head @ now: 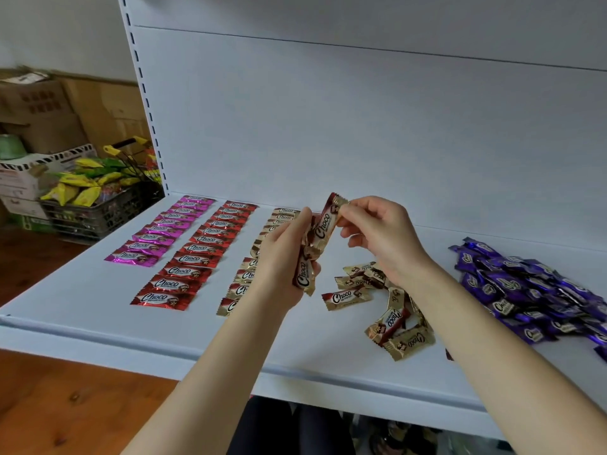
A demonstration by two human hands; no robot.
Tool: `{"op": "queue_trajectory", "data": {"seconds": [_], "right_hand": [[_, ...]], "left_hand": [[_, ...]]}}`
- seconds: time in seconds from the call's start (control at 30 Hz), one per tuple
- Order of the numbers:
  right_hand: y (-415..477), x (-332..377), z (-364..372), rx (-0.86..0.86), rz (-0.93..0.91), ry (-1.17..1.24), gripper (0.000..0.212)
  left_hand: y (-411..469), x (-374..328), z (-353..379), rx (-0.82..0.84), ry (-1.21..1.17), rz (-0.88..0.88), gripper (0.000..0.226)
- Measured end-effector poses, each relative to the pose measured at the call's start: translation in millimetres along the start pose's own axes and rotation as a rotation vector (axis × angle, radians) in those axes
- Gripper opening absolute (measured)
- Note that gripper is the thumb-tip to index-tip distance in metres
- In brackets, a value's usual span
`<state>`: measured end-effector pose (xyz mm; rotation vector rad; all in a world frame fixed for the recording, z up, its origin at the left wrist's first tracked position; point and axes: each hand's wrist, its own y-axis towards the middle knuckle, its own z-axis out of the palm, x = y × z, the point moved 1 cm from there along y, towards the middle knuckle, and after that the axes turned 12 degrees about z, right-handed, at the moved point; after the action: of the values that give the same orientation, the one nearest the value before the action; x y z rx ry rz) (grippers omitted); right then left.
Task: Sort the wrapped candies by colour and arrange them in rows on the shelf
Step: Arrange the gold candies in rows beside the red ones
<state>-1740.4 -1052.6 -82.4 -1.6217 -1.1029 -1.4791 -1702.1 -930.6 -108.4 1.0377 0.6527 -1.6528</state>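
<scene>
On the white shelf (98,310) lie a row of pink candies (161,229), a row of red candies (197,254) and a row of gold candies (244,274), partly hidden behind my left hand. My left hand (282,257) is shut on a bunch of gold candies (303,274). Above the shelf, my right hand (381,234) pinches the top end of one gold candy (326,223), which also touches my left hand. A loose heap of gold candies (391,310) lies under my right forearm. A pile of purple candies (532,290) covers the shelf's right side.
A dark basket (98,211) of yellow and green snack packs stands on the floor at the left, beside cardboard boxes (49,106). The shelf's back panel (328,126) rises behind the candies. Its front edge (164,353) runs below my forearms.
</scene>
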Motion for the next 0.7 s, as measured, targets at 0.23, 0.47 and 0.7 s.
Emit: {"op": "queue_trajectory", "data": {"seconds": [0.23, 0.47, 0.7], "right_hand": [[6.5, -5.4, -5.1, 0.072, 0.09, 0.17, 0.006], [18.8, -3.2, -13.9, 0.223, 0.106, -0.023, 0.012], [58.2, -33.7, -9.3, 0.083, 0.298, -0.049, 0.01]], "left_hand": [[-1.0, -0.2, -11.0, 0.057, 0.169, 0.074, 0.008], [10.3, -1.4, -19.1, 0.043, 0.38, 0.134, 0.012], [40.3, -7.7, -31.7, -0.118, 0.013, -0.048, 0.012]]}}
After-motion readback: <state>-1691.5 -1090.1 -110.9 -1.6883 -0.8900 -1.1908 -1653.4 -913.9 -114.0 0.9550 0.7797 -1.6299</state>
